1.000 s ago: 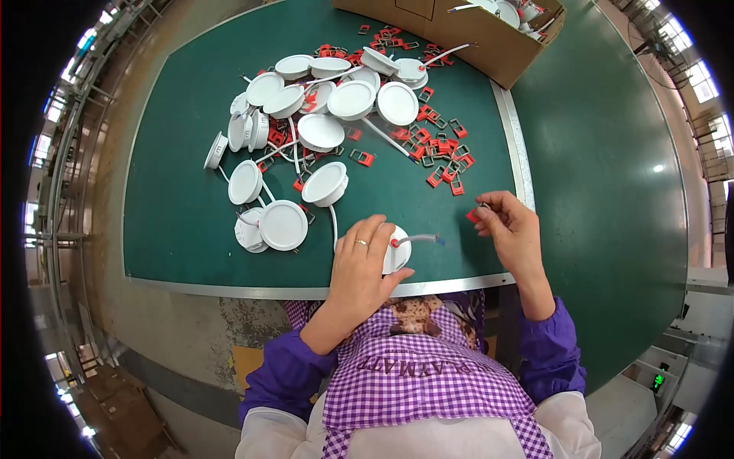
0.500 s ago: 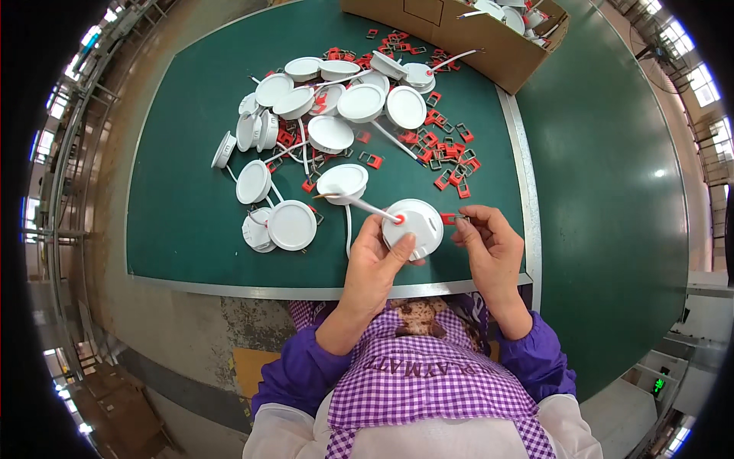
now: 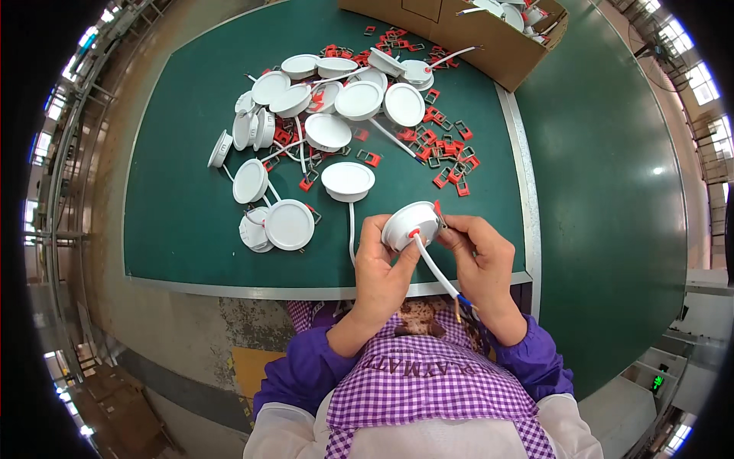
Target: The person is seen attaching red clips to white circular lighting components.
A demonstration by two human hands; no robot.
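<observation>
Between my hands, near the front edge of the green table, is a round white downlight (image 3: 404,223) with a white cable hanging toward me, its bare wire ends loose. My left hand (image 3: 380,264) is closed around the downlight's left side, thumb on its back beside the red cable entry. My right hand (image 3: 478,256) pinches a red spring clip (image 3: 438,209) against the downlight's right side; the fingers partly hide the clip. Just beyond lies another white downlight (image 3: 348,180), face up, its cable running toward the table edge.
More white downlights (image 3: 327,131) with cables lie heaped at the far left. Loose red clips (image 3: 444,177) with metal loops are scattered among and right of them. A cardboard box (image 3: 459,34) holding more lights stands at the back. A metal strip (image 3: 522,172) borders a second green surface (image 3: 604,199).
The held downlight has tilted, so its cable swung from the upper left to hang toward me. My right hand has brought the red clip in against the downlight's side.
</observation>
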